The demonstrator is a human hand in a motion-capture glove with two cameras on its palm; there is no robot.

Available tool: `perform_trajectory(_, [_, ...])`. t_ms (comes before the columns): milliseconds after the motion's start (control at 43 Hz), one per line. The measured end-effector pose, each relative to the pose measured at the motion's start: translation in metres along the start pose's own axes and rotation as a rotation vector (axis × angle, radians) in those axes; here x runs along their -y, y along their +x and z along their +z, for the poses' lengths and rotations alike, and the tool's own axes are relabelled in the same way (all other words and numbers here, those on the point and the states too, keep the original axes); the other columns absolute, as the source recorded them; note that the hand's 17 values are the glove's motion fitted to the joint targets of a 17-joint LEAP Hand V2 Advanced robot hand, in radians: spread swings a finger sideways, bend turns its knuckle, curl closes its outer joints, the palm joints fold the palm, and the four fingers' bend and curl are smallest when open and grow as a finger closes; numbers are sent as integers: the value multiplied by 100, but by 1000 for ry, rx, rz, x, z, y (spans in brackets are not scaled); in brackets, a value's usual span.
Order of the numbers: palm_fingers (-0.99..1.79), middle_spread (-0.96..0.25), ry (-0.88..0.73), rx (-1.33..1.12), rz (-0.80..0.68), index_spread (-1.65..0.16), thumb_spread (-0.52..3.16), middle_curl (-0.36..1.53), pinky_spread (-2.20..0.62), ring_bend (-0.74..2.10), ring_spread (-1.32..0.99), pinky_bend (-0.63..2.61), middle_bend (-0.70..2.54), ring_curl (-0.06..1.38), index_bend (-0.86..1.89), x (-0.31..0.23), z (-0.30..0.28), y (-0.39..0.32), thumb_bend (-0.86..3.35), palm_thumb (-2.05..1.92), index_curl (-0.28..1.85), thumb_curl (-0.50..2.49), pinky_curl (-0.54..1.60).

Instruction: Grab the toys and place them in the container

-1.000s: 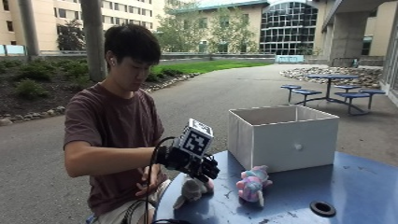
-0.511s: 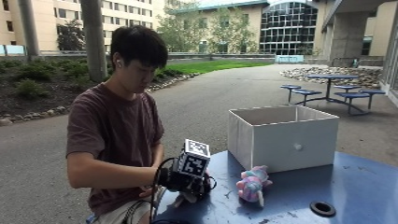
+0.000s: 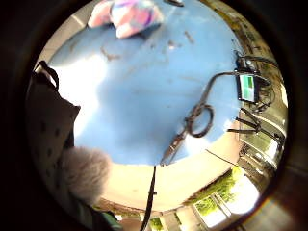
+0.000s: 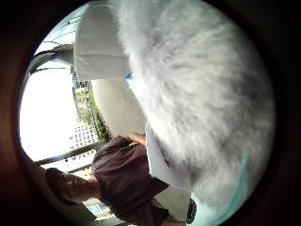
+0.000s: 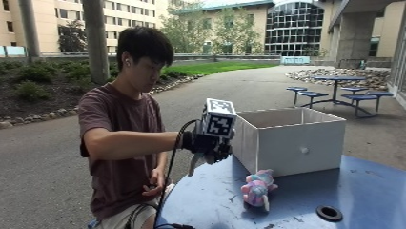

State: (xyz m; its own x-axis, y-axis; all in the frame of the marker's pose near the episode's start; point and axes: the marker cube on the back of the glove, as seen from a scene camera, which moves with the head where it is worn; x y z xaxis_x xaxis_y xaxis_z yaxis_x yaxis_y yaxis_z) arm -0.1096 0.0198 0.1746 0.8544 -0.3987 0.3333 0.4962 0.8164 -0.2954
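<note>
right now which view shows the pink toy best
The outside view: the whole pink toy lies on the blue table in front of the box. The little finger side palm view catches only part of it at the edge; the thumb side view shows none.

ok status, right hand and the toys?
Right hand grips the grey plush toy, lifted beside the white container. Pink plush toy on the blue table. Nothing seen blocking the container's open top.
</note>
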Motion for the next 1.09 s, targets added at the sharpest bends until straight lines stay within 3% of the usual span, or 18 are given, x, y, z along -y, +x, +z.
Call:
perform_trajectory(232, [99,-28,193,-98,6,-9,103,83,-10,133,-35,89,118,72,93,11,-181,-61,21,53,48,78,40])
perform_trajectory(465, [94,-31,251,-174,-28,-16,89,91,-9,137,-39,95,119,74,91,37,-247,-149,16,55,55,85,40])
perform_trajectory(744, [90,-33,238,-214,-168,-22,79,98,-8,140,-40,101,119,76,89,112,-242,-257,12,57,64,91,40])
perform_trajectory(1093, [83,-36,227,-300,-148,-27,75,104,-8,143,-41,107,114,77,82,221,-180,-333,8,60,76,96,40])
